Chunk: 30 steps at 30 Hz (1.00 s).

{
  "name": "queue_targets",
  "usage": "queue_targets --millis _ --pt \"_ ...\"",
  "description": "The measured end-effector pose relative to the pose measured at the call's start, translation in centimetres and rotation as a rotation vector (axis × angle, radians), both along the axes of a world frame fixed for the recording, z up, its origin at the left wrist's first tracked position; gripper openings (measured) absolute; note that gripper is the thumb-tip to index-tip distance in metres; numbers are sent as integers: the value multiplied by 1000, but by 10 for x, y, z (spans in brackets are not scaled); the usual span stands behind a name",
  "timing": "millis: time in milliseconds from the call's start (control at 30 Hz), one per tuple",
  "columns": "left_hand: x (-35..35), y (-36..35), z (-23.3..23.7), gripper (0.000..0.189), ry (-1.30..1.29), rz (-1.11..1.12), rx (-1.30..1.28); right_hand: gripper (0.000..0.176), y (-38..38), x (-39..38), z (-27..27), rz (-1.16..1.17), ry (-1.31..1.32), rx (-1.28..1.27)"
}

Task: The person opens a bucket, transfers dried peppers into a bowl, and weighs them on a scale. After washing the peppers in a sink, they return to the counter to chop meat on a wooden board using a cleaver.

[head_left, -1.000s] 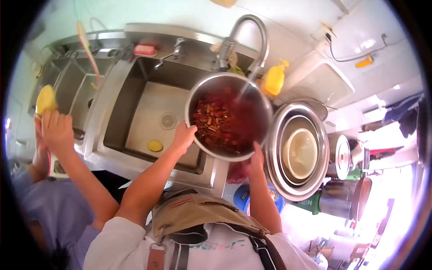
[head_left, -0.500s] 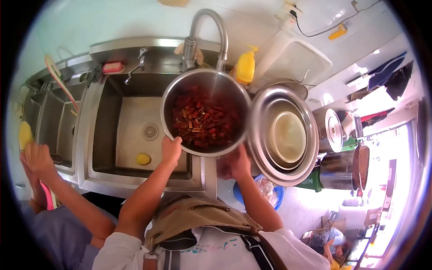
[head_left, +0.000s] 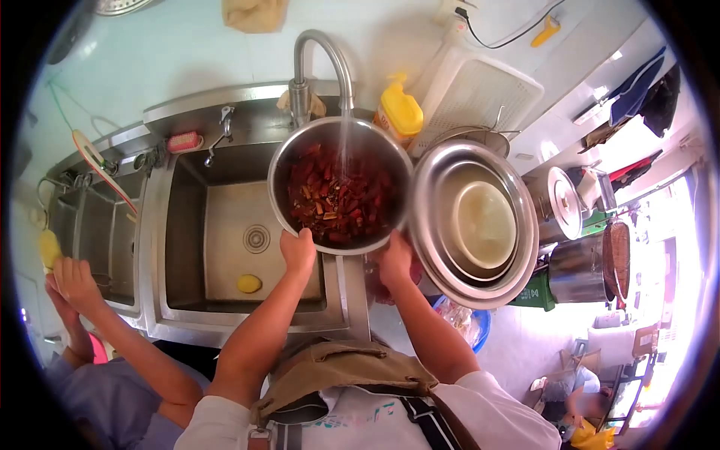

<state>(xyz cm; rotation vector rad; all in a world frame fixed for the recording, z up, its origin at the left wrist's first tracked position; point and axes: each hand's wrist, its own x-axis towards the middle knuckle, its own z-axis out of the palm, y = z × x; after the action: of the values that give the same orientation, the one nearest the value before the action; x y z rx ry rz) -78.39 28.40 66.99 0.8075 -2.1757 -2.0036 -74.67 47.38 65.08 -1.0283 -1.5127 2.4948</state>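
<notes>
A round metal pot (head_left: 277, 206) full of cut dried red chilies (head_left: 341, 191) is held below the curved faucet (head_left: 346, 71), over the right edge of the sink. Water runs from the spout onto the chilies. My left hand (head_left: 298, 252) is closed on the pot's near rim, thumb on top. My right hand (head_left: 395, 261) grips the rim's lower right side; its fingers are partly hidden. Just right of the pot stand nested metal basins (head_left: 424, 247) with a pale bowl (head_left: 484, 225) inside.
A yellow potato-like piece (head_left: 249, 283) lies in the sink (head_left: 217, 225). Behind the pot stands a yellow bottle (head_left: 403, 111). At left, a co-worker's hands (head_left: 75, 289) hold something yellow over another sink. A blue bin (head_left: 481, 330) is on the floor at right.
The view has shifted slightly, and the pot stays under the faucet in both my hands. The water stream shows more plainly now. The co-worker's hands have moved a little.
</notes>
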Motion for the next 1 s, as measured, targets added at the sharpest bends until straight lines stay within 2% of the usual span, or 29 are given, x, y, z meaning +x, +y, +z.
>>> queue_targets --millis 67,167,267,333,400,500,600,700,800,900,933,967,1000 --pt "-4 -4 -21 33 31 -13 29 49 2 1 -4 15 1 0" --pt "-1 -9 -19 23 42 -83 96 50 -5 8 12 -17 8 -40" --pt "6 -29 7 38 -189 -194 210 49 -9 15 21 -4 -52 -46" --pt "6 -39 -5 47 -189 -159 282 47 -9 20 18 47 -56 -26" --pt "1 -48 -12 58 -177 -159 312 43 -10 20 21 79 -62 -22" --pt "-6 -52 -7 59 -143 -118 273 46 -13 21 29 97 -87 -19" --pt "-17 -57 -27 63 -81 -57 248 47 -11 31 25 124 -82 -50" --pt "-25 -55 -18 65 49 -136 257 45 -15 53 18 142 -81 -34" --pt "-20 -38 1 66 65 -163 456 45 -12 73 15 242 -123 -82" --pt "-21 -56 -8 66 -55 -53 791 47 -11 88 13 259 -157 -67" --pt "-30 -62 -29 56 -61 59 1016 46 -12 95 15 257 -177 -59" --pt "-36 -61 -44 57 96 -142 804 45 -11 98 19 262 -194 -47" --pt "-46 -62 -53 57 190 -218 711 44 -11 98 22 273 -207 -33"
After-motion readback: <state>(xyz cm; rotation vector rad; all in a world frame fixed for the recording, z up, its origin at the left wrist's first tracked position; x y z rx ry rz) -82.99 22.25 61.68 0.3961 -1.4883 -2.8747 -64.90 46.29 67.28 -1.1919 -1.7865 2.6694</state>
